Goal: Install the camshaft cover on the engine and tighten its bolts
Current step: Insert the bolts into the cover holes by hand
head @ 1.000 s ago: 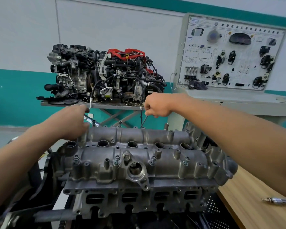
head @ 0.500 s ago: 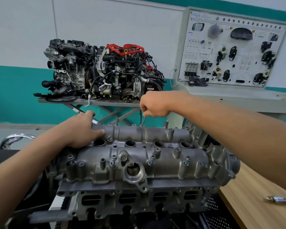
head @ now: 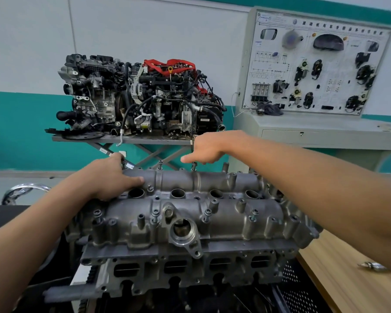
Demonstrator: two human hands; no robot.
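The grey cast camshaft cover (head: 212, 220) sits on top of the engine head (head: 190, 267) in front of me. Several bolts stand in its holes, for example one on the near row (head: 155, 213) and one on the far edge (head: 160, 164). My left hand (head: 108, 177) rests on the cover's far left end. Its thumb lies along the top and its index fingertip touches a far bolt (head: 123, 164). My right hand (head: 209, 149) hovers just above another far-edge bolt (head: 193, 166), index finger stretched out to the left, the other fingers loosely curled.
A metal tool (head: 373, 265) lies on the wooden bench (head: 348, 290) at the right. Behind stand a display engine (head: 140, 98) on a folding table and a training panel (head: 314, 64). A chrome curved part (head: 25, 188) is at the left.
My right hand has loosened from a fist over the far bolt, and its index finger now points left. My left hand slid further along the cover top towards the far-left bolt.
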